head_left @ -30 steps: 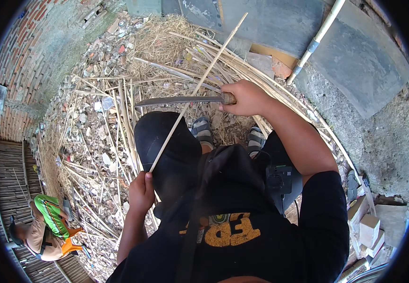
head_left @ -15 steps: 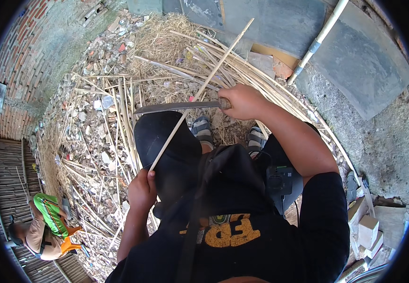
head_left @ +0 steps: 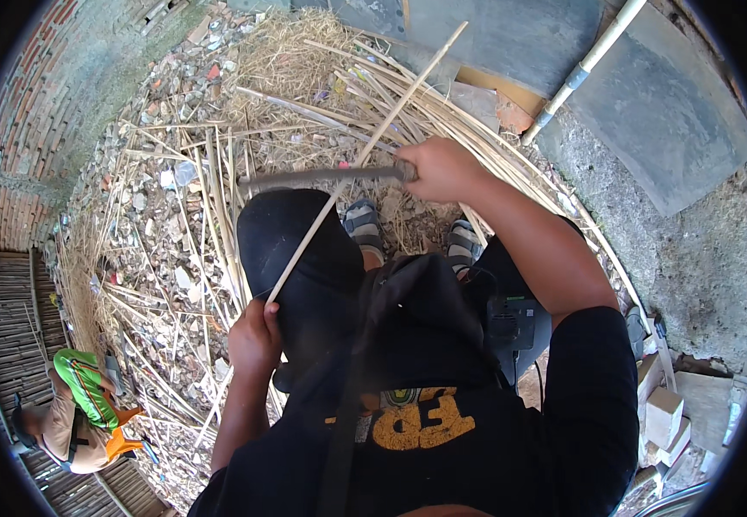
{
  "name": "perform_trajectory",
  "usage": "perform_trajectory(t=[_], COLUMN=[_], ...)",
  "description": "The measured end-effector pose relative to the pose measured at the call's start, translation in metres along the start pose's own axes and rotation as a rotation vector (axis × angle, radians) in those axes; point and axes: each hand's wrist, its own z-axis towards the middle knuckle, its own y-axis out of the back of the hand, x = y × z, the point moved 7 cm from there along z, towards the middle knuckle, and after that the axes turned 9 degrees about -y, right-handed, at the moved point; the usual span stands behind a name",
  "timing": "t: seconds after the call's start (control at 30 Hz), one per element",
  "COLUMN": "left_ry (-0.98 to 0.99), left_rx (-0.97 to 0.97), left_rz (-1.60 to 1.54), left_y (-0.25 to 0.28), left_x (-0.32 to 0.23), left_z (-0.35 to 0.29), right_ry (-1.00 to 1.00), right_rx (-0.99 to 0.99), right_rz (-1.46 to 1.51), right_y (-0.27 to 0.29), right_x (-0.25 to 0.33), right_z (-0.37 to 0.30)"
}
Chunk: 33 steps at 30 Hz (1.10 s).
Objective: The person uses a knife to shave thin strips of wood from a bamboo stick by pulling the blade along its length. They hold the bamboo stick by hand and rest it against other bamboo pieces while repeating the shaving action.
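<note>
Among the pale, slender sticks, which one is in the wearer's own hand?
The long, straight, pale wooden stick gripped by the left hand and crossing the long dark metal blade; nearby sticks lie on rubble-strewn ground.

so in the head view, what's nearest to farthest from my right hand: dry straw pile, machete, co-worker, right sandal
1. Machete, gripped in the right hand
2. Right sandal, below the hand
3. Dry straw pile, upper left
4. Co-worker, far lower left
</note>
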Motion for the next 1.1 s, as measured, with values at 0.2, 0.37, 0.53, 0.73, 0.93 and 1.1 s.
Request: perform_trajectory(t=[0.2,0.37,0.53,0.73,0.93,1.1], left_ry=[0.017,-0.009,-0.005,-0.013,-0.04,0.009], left_rx=[0.017,-0.009,-0.015,0.0,0.066,0.069], left_rz=[0.029,0.046,0.044,0.031,-0.063,0.022], left_y=[-0.001,0.002,0.002,-0.002,0.0,-0.001], left_x=[0.002,0.001,0.005,0.004,0.012,0.003], left_z=[-0.005,-0.003,-0.003,0.001,-0.002,0.003], right_ry=[0.026,0.023,-0.005,0.04,0.045,-0.022], right_rx=[-0.069,-0.072,-0.105,-0.125,-0.148,-0.218], right_rz=[0.058,-0.069,0.024,0.004,-0.011,0.093], right_y=[-0.004,-0.009,-0.001,-0.014,-0.01,0.003], right_x=[-0.012,-0.012,-0.012,-0.021,0.007,-0.032], right_z=[0.007,0.01,0.01,0.016,0.005,0.019])
